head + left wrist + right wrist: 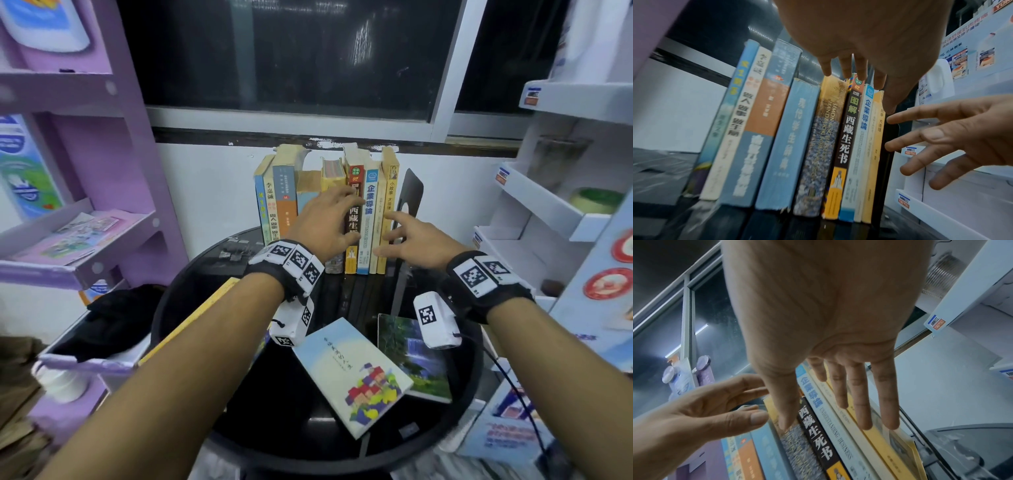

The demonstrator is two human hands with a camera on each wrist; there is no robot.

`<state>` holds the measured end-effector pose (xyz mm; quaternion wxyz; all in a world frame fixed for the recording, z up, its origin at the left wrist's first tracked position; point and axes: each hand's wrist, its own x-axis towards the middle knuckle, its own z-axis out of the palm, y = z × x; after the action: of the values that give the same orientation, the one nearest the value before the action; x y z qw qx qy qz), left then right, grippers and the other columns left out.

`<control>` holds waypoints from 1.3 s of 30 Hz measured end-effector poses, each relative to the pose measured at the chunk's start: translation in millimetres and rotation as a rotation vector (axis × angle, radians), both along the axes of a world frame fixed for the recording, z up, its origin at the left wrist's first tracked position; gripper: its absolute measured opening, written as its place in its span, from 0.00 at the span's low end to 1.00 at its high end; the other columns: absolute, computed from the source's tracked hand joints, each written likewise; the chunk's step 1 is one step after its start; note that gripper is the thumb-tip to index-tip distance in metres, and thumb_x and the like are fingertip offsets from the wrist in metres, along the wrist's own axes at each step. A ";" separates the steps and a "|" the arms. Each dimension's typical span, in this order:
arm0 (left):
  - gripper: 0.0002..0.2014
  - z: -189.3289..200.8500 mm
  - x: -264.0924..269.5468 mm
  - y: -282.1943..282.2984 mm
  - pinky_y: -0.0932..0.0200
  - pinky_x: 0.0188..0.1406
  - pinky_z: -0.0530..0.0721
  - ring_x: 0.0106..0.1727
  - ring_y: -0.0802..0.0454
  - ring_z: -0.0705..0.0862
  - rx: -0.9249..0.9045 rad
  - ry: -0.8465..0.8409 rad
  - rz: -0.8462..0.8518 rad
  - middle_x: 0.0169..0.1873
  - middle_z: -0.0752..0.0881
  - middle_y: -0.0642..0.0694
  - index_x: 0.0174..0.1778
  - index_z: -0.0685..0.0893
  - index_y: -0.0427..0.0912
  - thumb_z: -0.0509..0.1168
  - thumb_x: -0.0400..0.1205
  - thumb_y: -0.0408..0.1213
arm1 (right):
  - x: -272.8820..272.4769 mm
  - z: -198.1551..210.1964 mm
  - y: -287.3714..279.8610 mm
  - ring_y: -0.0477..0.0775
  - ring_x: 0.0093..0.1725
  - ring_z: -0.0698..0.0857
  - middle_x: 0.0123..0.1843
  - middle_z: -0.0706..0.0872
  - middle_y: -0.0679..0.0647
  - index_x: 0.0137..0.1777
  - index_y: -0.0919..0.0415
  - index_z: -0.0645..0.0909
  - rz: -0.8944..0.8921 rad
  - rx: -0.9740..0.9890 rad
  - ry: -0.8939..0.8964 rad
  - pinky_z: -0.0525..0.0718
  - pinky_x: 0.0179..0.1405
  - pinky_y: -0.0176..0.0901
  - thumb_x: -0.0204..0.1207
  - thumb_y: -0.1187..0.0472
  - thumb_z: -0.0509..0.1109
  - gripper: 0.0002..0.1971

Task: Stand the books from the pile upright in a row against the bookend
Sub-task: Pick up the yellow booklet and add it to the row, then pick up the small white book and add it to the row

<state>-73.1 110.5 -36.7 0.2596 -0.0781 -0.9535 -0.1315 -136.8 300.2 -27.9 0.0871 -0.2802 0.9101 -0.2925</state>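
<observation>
Dark round desk (191,301) under a window: I'm squaring the upright row of books (329,205) against the black bookend (409,195).
My left hand (329,219) and right hand (411,241), fingers spread and holding nothing, press the spines; next I'd reach for the two flat books (356,373) nearer me than the bookend.

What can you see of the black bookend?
The black bookend is a thin, dark upright plate that looks like metal, with a rounded top and a cutout low in its face. It stands at the right end of the row, on the black round table, beside the yellow book. Its base is hidden.
</observation>
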 end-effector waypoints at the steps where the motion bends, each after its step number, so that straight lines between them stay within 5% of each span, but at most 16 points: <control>1: 0.30 -4.8 7.0 1.6 0.47 0.76 0.69 0.77 0.49 0.68 0.004 -0.038 0.004 0.77 0.69 0.49 0.76 0.72 0.48 0.70 0.77 0.48 | 6.6 -1.9 -1.2 0.55 0.62 0.84 0.72 0.81 0.56 0.83 0.50 0.57 0.011 0.032 -0.019 0.82 0.62 0.48 0.74 0.48 0.75 0.42; 5: 0.28 -23.8 29.7 4.9 0.49 0.71 0.71 0.74 0.46 0.72 0.093 -0.263 0.012 0.74 0.71 0.44 0.75 0.72 0.45 0.69 0.79 0.45 | 31.7 -10.6 -7.2 0.51 0.51 0.88 0.63 0.85 0.53 0.80 0.53 0.64 0.059 0.128 -0.105 0.88 0.48 0.46 0.75 0.47 0.75 0.36; 10: 0.26 -43.9 50.0 0.7 0.53 0.69 0.73 0.71 0.46 0.76 0.158 -0.683 0.056 0.71 0.78 0.46 0.74 0.73 0.46 0.69 0.81 0.46 | 53.6 -25.7 -14.1 0.51 0.51 0.88 0.59 0.86 0.55 0.78 0.54 0.69 0.104 0.281 -0.192 0.90 0.50 0.50 0.72 0.45 0.77 0.36; 15: 0.26 -57.5 65.5 -4.7 0.57 0.63 0.75 0.65 0.49 0.79 0.224 -0.869 0.075 0.67 0.80 0.48 0.73 0.75 0.48 0.69 0.80 0.50 | 72.2 -36.1 -20.7 0.49 0.48 0.88 0.54 0.88 0.51 0.75 0.54 0.71 0.190 0.457 -0.207 0.89 0.43 0.44 0.68 0.41 0.78 0.38; 23: 0.31 -69.8 81.6 1.1 0.56 0.62 0.77 0.62 0.48 0.80 0.179 -0.926 0.054 0.64 0.82 0.47 0.72 0.74 0.44 0.74 0.75 0.49 | 90.9 -47.8 -27.6 0.50 0.58 0.84 0.61 0.85 0.48 0.66 0.55 0.81 0.181 0.584 -0.106 0.82 0.57 0.44 0.63 0.43 0.82 0.33; 28: 0.31 -78.9 85.7 5.2 0.55 0.57 0.78 0.59 0.46 0.82 0.160 -0.871 0.046 0.60 0.84 0.45 0.70 0.77 0.44 0.76 0.73 0.51 | 96.6 -53.4 -26.0 0.53 0.63 0.81 0.67 0.81 0.52 0.71 0.58 0.76 0.160 0.587 -0.101 0.80 0.64 0.47 0.63 0.50 0.84 0.37; 39: 0.28 -82.1 90.9 0.1 0.55 0.60 0.78 0.57 0.50 0.80 0.252 -0.851 0.027 0.59 0.82 0.48 0.66 0.76 0.45 0.75 0.74 0.52 | 98.1 -57.8 -17.4 0.48 0.53 0.85 0.57 0.83 0.50 0.64 0.54 0.71 0.165 0.407 -0.128 0.86 0.53 0.45 0.65 0.55 0.83 0.31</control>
<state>17.8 110.6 -118.8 -0.1467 0.0275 -0.9530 -0.2637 -38.7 282.8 -85.7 0.2230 -0.3111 0.9170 -0.1121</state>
